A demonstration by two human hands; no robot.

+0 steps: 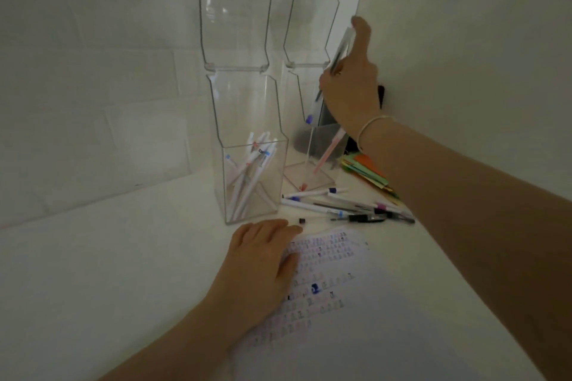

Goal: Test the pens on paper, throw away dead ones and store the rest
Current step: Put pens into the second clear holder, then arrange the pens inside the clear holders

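- right hand (349,86) gripping a clear pen (332,68) with a blue tip, fingers curled round the barrel, holding it up over the right acrylic holder (309,71)
- pen's long axis running steeply, tip end pointing down-left into the holder's open mouth, back end up by the index finger; likely storing it as a working one
- right holder already containing two pinkish pens (328,153), standing tilted
- left acrylic holder (247,145) just beside it, holding a bunch of white pens (250,173)
- untested pens (340,207) lying flat on the table (93,257) in front of the right holder, long axes roughly left-right, sitting between the two hands, nearer the left hand
- left hand (263,260) lying flat with relaxed fingers on the scribbled test paper (325,288), gripping nothing
- small black cap (302,221) just beyond the left fingertips
- coloured sticky notes (365,170) under the right forearm
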